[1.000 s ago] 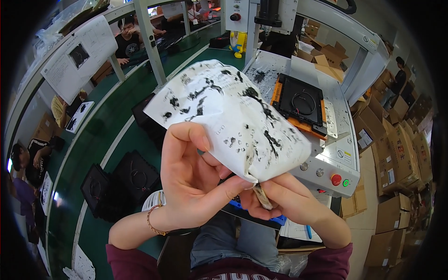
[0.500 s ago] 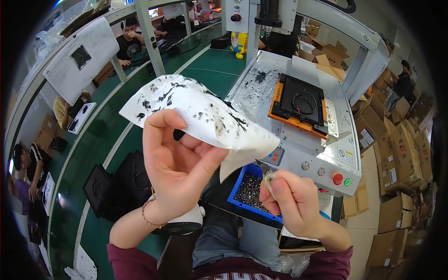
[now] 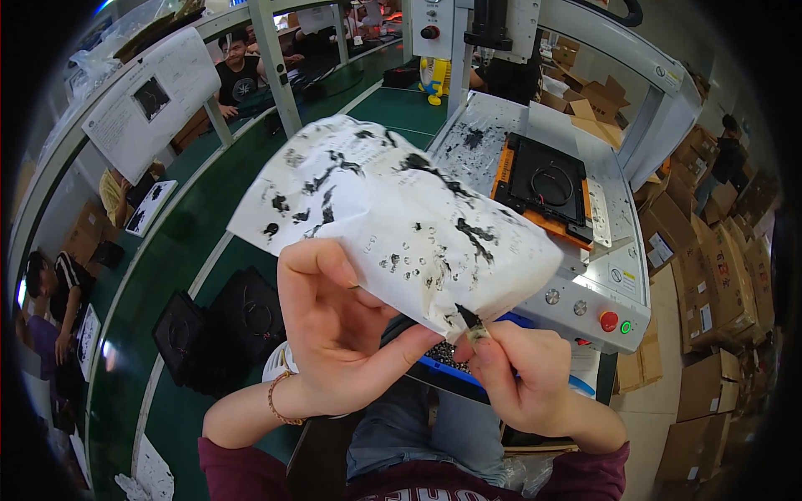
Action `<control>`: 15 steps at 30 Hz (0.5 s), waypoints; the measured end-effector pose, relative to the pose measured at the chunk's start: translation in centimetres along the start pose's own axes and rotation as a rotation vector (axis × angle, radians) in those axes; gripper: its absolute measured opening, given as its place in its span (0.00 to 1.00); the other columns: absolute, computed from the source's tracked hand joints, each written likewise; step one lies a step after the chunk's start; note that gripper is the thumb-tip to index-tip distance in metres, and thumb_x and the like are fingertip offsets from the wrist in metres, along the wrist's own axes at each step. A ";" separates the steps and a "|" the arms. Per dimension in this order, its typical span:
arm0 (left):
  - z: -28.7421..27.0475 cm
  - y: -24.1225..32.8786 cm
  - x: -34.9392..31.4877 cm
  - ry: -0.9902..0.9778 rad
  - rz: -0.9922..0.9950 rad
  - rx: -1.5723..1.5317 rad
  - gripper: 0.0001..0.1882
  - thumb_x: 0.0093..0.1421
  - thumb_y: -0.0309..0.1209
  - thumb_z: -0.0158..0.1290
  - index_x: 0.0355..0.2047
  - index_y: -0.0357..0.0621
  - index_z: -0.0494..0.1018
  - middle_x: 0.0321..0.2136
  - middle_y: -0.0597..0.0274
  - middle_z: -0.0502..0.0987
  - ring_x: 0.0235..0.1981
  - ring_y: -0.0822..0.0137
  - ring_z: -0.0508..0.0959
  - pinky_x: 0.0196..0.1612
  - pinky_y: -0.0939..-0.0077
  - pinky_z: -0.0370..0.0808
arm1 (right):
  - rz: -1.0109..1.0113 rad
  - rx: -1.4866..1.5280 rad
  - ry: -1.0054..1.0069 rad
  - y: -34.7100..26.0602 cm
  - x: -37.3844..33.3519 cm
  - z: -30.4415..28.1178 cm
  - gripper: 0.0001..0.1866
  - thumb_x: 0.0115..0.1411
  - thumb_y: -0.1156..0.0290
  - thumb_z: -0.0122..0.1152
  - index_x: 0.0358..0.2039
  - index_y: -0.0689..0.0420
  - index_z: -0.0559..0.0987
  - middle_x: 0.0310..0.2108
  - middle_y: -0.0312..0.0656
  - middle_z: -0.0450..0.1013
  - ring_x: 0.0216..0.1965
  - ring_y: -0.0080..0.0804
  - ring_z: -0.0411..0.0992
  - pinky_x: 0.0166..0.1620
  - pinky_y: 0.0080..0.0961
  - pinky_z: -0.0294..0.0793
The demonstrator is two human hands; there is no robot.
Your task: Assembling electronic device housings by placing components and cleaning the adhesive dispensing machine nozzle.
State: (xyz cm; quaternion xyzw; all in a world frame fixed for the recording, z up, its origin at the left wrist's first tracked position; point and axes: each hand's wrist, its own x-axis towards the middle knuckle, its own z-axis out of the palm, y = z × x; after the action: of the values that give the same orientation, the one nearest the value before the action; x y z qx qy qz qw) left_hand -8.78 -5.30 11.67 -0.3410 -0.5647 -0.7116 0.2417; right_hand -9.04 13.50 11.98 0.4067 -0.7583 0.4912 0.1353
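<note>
A crumpled white sheet of paper, smeared with black marks, is held up in front of me. My left hand pinches its lower edge between thumb and fingers. In the fingers of my right hand is a small black-tipped tool with a pale, stained grip; its exact kind does not show. The black tip lies against or just in front of the sheet's lower right edge; I cannot tell whether it touches. Below the hands, a blue bin of small metal parts is partly covered.
To the right stands a bench machine with a red button and an orange fixture holding a black panel. Several black panels rest on the green table. Cardboard boxes crowd the far right; people work across the table.
The sheet has turned flatter toward me and shifted right. My right hand has moved slightly left, bringing the tool's black tip to the paper's lower edge.
</note>
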 end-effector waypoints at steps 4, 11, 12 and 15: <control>0.7 0.5 -0.2 0.049 -0.025 -0.049 0.32 0.47 0.10 0.56 0.42 0.45 0.48 0.46 0.51 0.61 0.52 0.58 0.70 0.50 0.63 0.74 | -0.158 -0.127 0.059 0.1 0.0 0.7 0.05 0.53 0.81 0.59 0.31 0.63 0.75 0.17 0.39 0.70 0.15 0.32 0.70 0.19 0.24 0.67; 0.8 0.4 -0.6 0.069 0.036 0.147 0.31 0.46 0.09 0.56 0.40 0.43 0.49 0.41 0.55 0.61 0.40 0.67 0.72 0.36 0.78 0.72 | -0.231 -0.352 0.137 -0.2 -0.2 1.5 0.09 0.48 0.79 0.63 0.30 0.64 0.74 0.17 0.38 0.69 0.15 0.31 0.69 0.19 0.24 0.68; 0.9 0.4 -0.6 0.074 0.049 0.201 0.30 0.46 0.10 0.56 0.40 0.43 0.49 0.39 0.56 0.62 0.37 0.70 0.71 0.33 0.81 0.70 | -0.255 -0.357 0.148 0.0 -0.3 1.5 0.09 0.48 0.79 0.63 0.30 0.64 0.74 0.17 0.38 0.70 0.15 0.31 0.69 0.19 0.24 0.68; 1.2 0.1 -0.9 0.113 0.099 0.272 0.32 0.46 0.10 0.56 0.41 0.44 0.48 0.39 0.57 0.61 0.38 0.70 0.70 0.32 0.84 0.68 | -0.266 -0.363 0.146 0.4 -0.4 1.7 0.09 0.47 0.79 0.64 0.30 0.64 0.74 0.17 0.38 0.70 0.15 0.31 0.69 0.19 0.23 0.68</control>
State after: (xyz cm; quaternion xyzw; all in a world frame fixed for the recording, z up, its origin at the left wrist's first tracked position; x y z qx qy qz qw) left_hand -7.89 -4.19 11.22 -0.2918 -0.6240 -0.6339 0.3517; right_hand -8.75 12.30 10.68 0.4355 -0.7622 0.3529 0.3239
